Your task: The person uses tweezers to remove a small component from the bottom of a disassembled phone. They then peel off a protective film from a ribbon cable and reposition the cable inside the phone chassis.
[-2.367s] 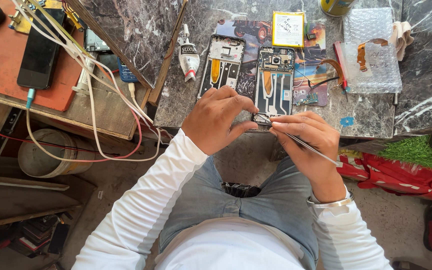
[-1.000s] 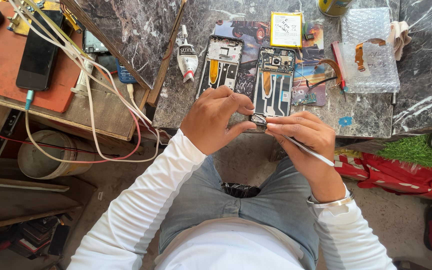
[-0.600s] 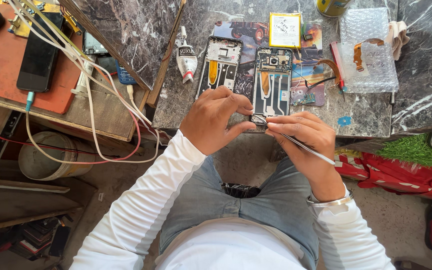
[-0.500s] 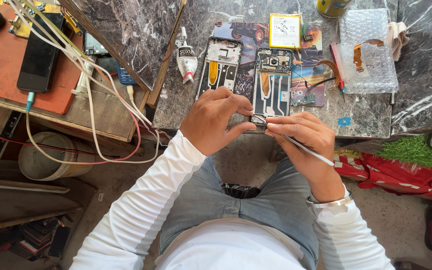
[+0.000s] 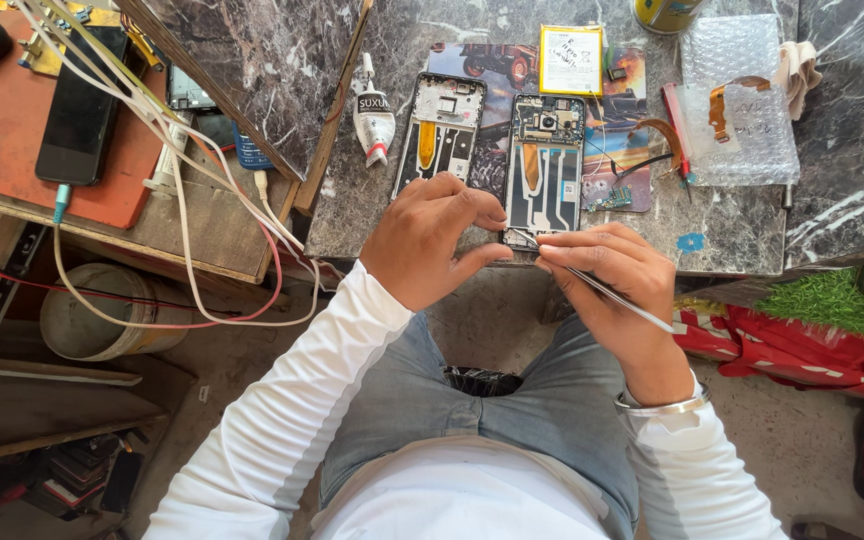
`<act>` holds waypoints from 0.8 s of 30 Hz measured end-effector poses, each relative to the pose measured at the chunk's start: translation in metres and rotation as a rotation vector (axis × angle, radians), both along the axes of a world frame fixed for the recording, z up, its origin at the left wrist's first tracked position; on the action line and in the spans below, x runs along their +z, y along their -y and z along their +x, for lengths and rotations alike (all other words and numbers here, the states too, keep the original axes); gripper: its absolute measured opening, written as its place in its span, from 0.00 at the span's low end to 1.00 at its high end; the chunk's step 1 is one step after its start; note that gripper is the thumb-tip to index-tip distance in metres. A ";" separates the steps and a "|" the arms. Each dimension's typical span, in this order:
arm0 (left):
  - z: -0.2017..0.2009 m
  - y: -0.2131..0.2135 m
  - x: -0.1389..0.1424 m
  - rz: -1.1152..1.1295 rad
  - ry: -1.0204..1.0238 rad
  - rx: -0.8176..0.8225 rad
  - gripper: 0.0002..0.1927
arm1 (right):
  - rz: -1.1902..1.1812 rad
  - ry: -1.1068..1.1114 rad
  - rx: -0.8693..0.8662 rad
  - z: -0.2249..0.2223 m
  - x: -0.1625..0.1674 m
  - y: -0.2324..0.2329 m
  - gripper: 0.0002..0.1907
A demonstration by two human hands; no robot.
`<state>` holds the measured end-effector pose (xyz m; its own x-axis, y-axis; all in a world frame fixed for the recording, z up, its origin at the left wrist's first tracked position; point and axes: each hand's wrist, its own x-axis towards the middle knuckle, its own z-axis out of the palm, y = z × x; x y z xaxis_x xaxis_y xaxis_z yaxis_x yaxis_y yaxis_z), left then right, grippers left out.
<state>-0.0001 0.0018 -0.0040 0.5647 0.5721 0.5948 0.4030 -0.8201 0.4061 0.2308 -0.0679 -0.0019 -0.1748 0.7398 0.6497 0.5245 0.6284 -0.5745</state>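
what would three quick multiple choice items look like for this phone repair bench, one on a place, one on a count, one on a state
1. Where does the yellow battery lie?
A. on the marble table, beyond the opened phones
B. on the floor
C. on the person's lap

2. How many opened phone bodies lie side by side ahead of the hands?
A. one
B. two
C. four

3. What is the right hand doing?
A. resting flat and empty
B. holding thin metal tweezers
C. gripping the glue tube

Answers:
1 A, the battery sits at the table's far side.
2 B, a left phone frame and a right phone frame show.
3 B, the tweezers run through its fingers, the tip near the left hand.
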 end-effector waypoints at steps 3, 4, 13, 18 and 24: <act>0.001 0.000 0.000 -0.006 0.000 0.019 0.18 | 0.024 -0.022 0.008 -0.001 0.000 0.000 0.11; 0.001 0.000 0.000 -0.004 0.003 0.011 0.18 | 0.022 -0.013 0.005 -0.001 0.000 -0.001 0.11; 0.001 0.000 0.001 -0.005 0.007 -0.001 0.18 | 0.011 -0.001 -0.005 -0.002 -0.002 -0.001 0.11; 0.000 0.000 0.001 -0.004 0.004 0.004 0.17 | 0.011 0.026 -0.004 -0.001 -0.002 -0.001 0.11; 0.001 0.001 0.001 -0.005 0.005 0.004 0.17 | 0.029 -0.058 -0.014 0.000 -0.003 0.000 0.11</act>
